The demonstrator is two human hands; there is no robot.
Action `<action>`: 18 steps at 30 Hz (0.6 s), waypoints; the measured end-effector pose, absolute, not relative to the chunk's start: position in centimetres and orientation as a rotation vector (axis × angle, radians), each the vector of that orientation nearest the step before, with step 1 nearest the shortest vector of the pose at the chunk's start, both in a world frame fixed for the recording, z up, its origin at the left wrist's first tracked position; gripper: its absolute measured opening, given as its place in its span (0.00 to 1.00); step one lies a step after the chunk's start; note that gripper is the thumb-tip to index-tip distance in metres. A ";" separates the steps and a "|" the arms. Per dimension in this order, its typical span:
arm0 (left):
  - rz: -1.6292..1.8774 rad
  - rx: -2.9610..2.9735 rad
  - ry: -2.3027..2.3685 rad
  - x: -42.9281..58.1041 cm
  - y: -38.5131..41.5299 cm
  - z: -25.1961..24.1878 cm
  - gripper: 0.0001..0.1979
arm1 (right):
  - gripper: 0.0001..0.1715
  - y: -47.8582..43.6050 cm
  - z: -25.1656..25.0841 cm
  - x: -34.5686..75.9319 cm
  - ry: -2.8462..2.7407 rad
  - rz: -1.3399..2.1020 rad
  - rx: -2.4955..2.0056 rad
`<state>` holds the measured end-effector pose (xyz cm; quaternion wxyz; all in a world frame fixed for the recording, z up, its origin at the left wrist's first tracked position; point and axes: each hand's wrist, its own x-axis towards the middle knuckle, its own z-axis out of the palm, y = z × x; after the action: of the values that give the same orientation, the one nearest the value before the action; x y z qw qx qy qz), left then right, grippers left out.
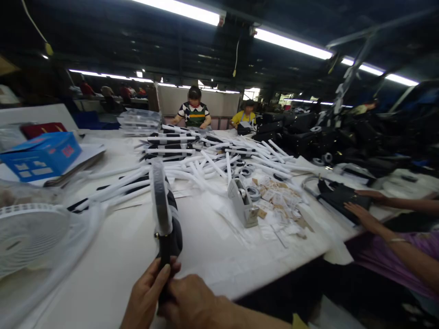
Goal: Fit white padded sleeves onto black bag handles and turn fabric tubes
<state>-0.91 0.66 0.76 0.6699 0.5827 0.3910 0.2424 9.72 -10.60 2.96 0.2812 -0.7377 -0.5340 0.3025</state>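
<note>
My left hand (pixel 150 290) pinches the lower end of a black strap (pixel 165 249) between thumb and fingers. Above the hand the strap rises upright into a loop wrapped in clear plastic and white padding (pixel 159 196), with a small gold-coloured metal fitting near the join. Close against the left one, my right hand (pixel 188 299) is closed around the strap's lowest part; its fingertips are partly hidden. Beyond them, many similar straps in white foam tubes (pixel 192 171) lie heaped across the white table (pixel 202 237).
A grey tape dispenser (pixel 244 208) stands beside a pile of small packets (pixel 277 201). At left are a white basket (pixel 32 233) and a blue box (pixel 43 155). A co-worker's hands (pixel 363 214) rest on a black bag (pixel 338 196) at right. Two people sit across the table.
</note>
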 end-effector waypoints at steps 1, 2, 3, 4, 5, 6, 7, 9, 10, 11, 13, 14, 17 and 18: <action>0.542 1.286 0.871 -0.6 0.6 0.9 0.29 | 0.16 -11.4 3.0 10.2 -1.426 0.891 -1.965; 0.554 1.268 0.861 -0.4 0.5 1.0 0.29 | 0.13 -12.2 2.9 11.0 -1.406 0.966 -1.917; 0.581 1.253 0.854 -0.1 0.2 1.1 0.28 | 0.12 -13.0 2.9 12.0 -1.377 1.009 -1.855; 0.613 1.237 0.849 0.1 -0.1 1.2 0.28 | 0.11 -13.8 2.9 13.4 -1.340 0.994 -1.815; 0.646 1.218 0.850 0.3 -0.5 1.4 0.28 | 0.11 -14.6 2.9 15.0 -1.296 0.921 -1.825; 0.671 1.198 0.858 0.6 -0.8 1.6 0.28 | 0.11 -15.2 3.0 16.8 -1.252 0.795 -1.882; 0.689 1.184 0.869 0.8 -1.1 1.8 0.28 | 0.10 -15.8 3.1 18.6 -1.208 0.623 -1.982; 0.706 1.179 0.889 1.2 -1.5 2.2 0.29 | 0.09 -17.0 3.3 22.3 -1.140 0.313 -2.212; 0.707 1.185 0.898 1.3 -1.6 2.4 0.29 | 0.09 -17.6 3.4 24.0 -1.100 0.201 -2.314; 0.708 1.195 0.910 1.3 -1.6 2.5 0.29 | 0.09 -18.3 3.5 25.6 -1.056 0.123 -2.395; 0.711 1.216 0.931 1.2 -1.4 2.4 0.29 | 0.10 -20.0 3.6 28.3 -0.952 0.040 -2.497; 0.710 1.225 0.934 1.0 -1.2 2.3 0.28 | 0.11 -20.9 3.6 29.4 -0.897 0.021 -2.523; 0.664 1.225 0.937 0.4 -0.5 1.2 0.30 | 0.16 -23.9 3.7 31.6 -0.760 0.003 -2.558; 0.637 1.214 0.944 0.3 -0.1 0.7 0.32 | 0.17 -24.8 3.7 32.0 -0.730 0.007 -2.560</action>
<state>0.26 -0.14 0.73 0.6733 0.5393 0.4193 0.2828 32.03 -24.77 3.74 0.2375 -0.9341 -0.2665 0.0027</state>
